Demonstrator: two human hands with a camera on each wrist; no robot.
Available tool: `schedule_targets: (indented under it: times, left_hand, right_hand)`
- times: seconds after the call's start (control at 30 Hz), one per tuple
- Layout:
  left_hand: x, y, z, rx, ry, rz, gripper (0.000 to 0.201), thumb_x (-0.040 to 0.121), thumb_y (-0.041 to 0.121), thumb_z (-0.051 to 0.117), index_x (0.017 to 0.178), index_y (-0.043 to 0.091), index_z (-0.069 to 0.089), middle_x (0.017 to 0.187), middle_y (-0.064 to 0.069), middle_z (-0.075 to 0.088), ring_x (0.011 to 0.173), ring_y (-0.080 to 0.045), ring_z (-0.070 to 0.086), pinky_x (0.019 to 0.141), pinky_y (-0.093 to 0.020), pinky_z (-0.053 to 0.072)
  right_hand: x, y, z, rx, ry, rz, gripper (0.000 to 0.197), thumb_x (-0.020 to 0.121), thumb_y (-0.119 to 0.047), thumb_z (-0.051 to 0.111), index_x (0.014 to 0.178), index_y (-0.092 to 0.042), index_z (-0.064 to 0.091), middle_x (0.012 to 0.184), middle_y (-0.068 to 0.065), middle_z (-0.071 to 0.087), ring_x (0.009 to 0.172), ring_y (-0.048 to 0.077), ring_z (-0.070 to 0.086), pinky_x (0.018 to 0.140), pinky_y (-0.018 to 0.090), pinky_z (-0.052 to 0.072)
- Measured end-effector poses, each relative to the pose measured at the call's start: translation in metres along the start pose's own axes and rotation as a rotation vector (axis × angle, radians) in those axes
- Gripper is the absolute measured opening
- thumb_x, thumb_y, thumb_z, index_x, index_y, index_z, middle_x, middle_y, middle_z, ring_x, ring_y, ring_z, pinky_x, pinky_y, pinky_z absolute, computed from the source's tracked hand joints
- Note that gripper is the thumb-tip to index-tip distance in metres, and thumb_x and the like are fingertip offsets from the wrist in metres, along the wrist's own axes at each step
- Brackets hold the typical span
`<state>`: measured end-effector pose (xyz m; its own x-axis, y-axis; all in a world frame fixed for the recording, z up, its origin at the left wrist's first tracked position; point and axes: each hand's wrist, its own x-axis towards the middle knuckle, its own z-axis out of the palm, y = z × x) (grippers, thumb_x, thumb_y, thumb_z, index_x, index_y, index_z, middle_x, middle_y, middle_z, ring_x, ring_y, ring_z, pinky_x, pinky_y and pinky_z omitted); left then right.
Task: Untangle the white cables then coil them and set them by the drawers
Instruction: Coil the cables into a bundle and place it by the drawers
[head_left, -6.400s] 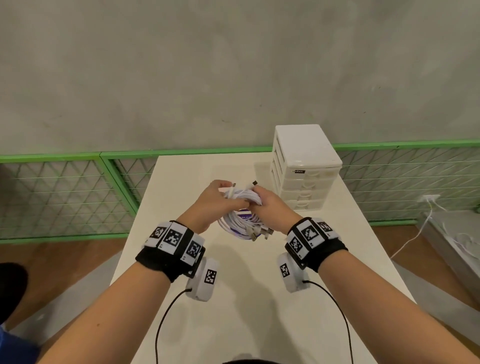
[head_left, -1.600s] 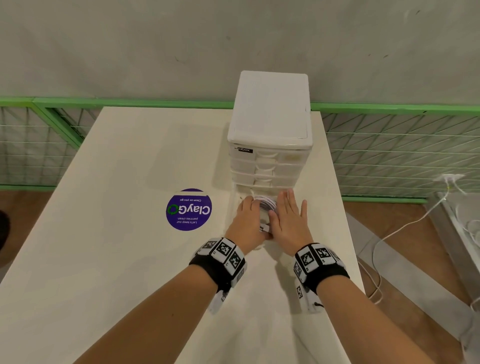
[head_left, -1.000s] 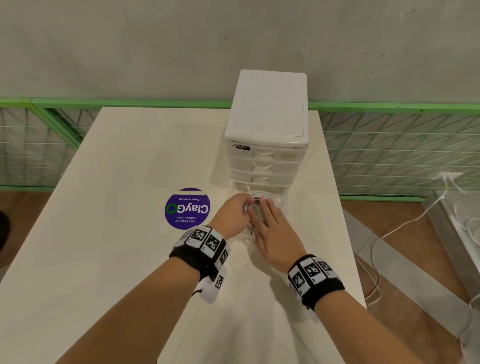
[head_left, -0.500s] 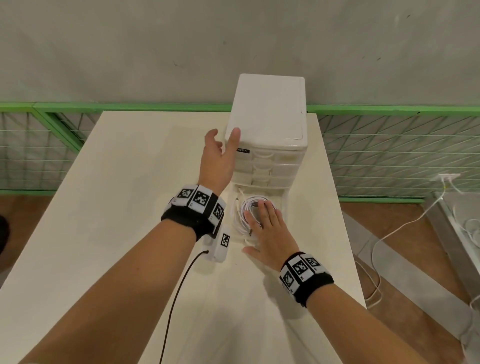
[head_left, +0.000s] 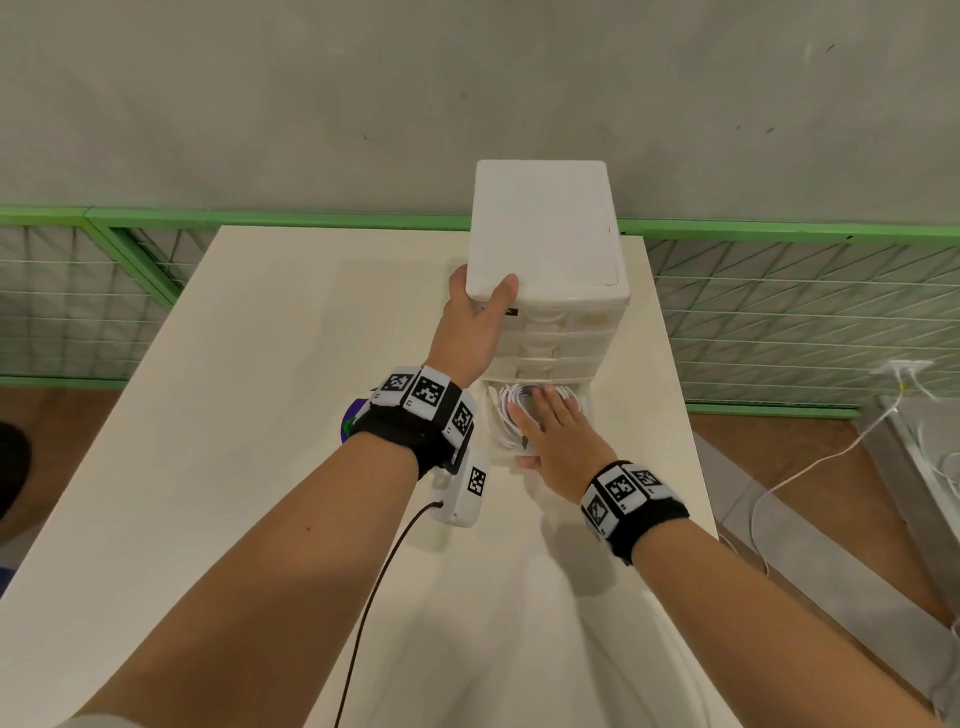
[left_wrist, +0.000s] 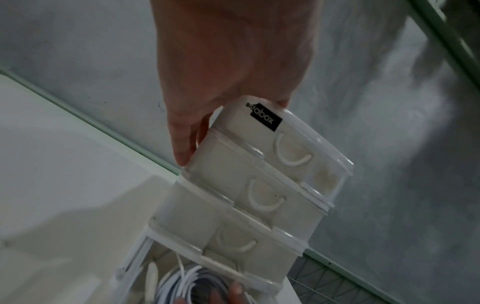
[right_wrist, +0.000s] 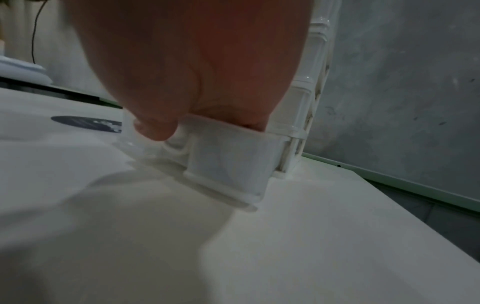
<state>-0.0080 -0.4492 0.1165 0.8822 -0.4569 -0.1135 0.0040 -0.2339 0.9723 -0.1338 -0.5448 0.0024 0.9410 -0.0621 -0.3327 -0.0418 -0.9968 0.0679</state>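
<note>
The white drawer unit (head_left: 545, 249) stands at the table's far right, its bottom drawer (head_left: 491, 447) pulled out. The coiled white cables (head_left: 511, 410) lie inside that drawer. My right hand (head_left: 558, 441) lies flat on the coil with straight fingers, its heel over the drawer's front wall (right_wrist: 228, 162). My left hand (head_left: 472, 322) grips the unit's top front left corner, thumb on the lid and fingers down the side. In the left wrist view the left hand (left_wrist: 228, 72) holds the unit (left_wrist: 259, 185), with the coil (left_wrist: 187, 286) below.
The cream table (head_left: 260, 415) carries a round purple sticker (head_left: 348, 423), mostly hidden under my left wrist. A green mesh fence (head_left: 779, 322) runs behind and beside the table. A white cord (head_left: 810, 462) trails on the floor to the right.
My left hand left the coil, rose to the unit's top corner and now grips it. My right hand has stayed flat on the coil in the drawer.
</note>
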Motion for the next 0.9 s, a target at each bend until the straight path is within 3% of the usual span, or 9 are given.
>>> schedule_targets:
  times: [0.1,0.2,0.37,0.57,0.63,0.73,0.77,0.83,0.9]
  left_hand:
    - [0.0,0.0,0.001,0.01,0.01,-0.004,0.052,0.095,0.045,0.05,0.137,0.021,0.03,0.116,0.008,0.059,0.098,-0.005,0.056,0.076,-0.019,0.04]
    - [0.001,0.0,0.0,0.026,0.004,-0.006,0.052,0.095,0.044,0.05,0.137,0.02,0.03,0.111,0.01,0.059,0.091,0.002,0.055,0.072,-0.015,0.04]
    - [0.002,0.001,0.0,0.043,-0.004,-0.015,0.053,0.095,0.045,0.049,0.137,0.021,0.03,0.113,0.01,0.058,0.099,-0.01,0.056,0.079,-0.024,0.04]
    - [0.002,0.0,0.0,0.057,0.011,-0.009,0.05,0.095,0.047,0.049,0.135,0.022,0.032,0.111,0.009,0.059,0.103,-0.012,0.057,0.087,-0.028,0.042]
    - [0.002,0.0,0.001,0.046,0.015,-0.011,0.046,0.095,0.046,0.049,0.131,0.024,0.033,0.107,0.012,0.06,0.1,-0.01,0.057,0.083,-0.026,0.041]
    - [-0.001,-0.001,0.002,0.021,0.028,0.0,0.041,0.095,0.044,0.051,0.127,0.026,0.034,0.102,0.017,0.059,0.095,-0.004,0.058,0.077,-0.02,0.041]
    - [-0.002,-0.001,0.003,0.018,0.031,0.003,0.042,0.095,0.044,0.051,0.128,0.025,0.034,0.103,0.016,0.06,0.095,-0.004,0.058,0.075,-0.019,0.041]
    - [-0.003,-0.001,0.004,0.027,0.032,0.006,0.046,0.095,0.045,0.05,0.131,0.022,0.034,0.106,0.013,0.06,0.097,-0.008,0.058,0.076,-0.02,0.04]
    - [-0.003,-0.002,0.004,0.041,0.031,0.008,0.047,0.094,0.046,0.05,0.132,0.022,0.033,0.108,0.01,0.061,0.099,-0.01,0.058,0.08,-0.023,0.041]
  right_hand:
    - [0.0,-0.003,0.009,0.009,0.076,0.031,0.066,0.101,-0.036,0.032,0.15,-0.015,-0.007,0.155,0.021,0.014,0.144,0.033,0.011,0.119,0.042,0.005]
    - [0.003,-0.005,0.011,0.069,0.137,0.014,0.068,0.098,-0.035,0.039,0.15,-0.015,0.0,0.15,0.019,0.028,0.141,0.032,0.021,0.119,0.041,0.008]
    - [0.019,0.009,0.006,0.135,0.086,-0.112,0.075,0.096,-0.04,0.039,0.15,-0.011,-0.005,0.156,0.013,0.013,0.145,0.026,0.009,0.119,0.039,0.004]
    - [0.023,0.01,-0.001,0.119,0.03,-0.136,0.081,0.095,-0.041,0.046,0.149,-0.009,-0.004,0.156,0.013,0.014,0.145,0.026,0.012,0.119,0.036,0.004]
    - [0.019,0.011,-0.002,0.172,0.102,-0.132,0.083,0.09,-0.039,0.056,0.149,-0.007,0.007,0.153,0.014,0.024,0.142,0.029,0.02,0.118,0.036,0.012]
    - [0.004,0.011,0.002,0.195,0.331,-0.141,0.07,0.073,-0.014,0.076,0.135,-0.002,0.045,0.132,0.017,0.053,0.122,0.035,0.051,0.104,0.043,0.039]
    - [-0.002,0.009,0.008,0.193,0.386,-0.153,0.062,0.07,-0.004,0.074,0.127,-0.001,0.053,0.126,0.016,0.058,0.116,0.035,0.057,0.098,0.044,0.046]
    - [-0.011,0.002,0.019,0.171,0.402,-0.168,0.049,0.075,0.006,0.052,0.123,-0.002,0.058,0.126,0.015,0.06,0.112,0.034,0.06,0.093,0.046,0.049]
    - [-0.011,-0.001,0.024,0.152,0.344,-0.134,0.058,0.074,0.001,0.027,0.122,-0.003,0.06,0.126,0.014,0.061,0.111,0.031,0.062,0.091,0.047,0.05]
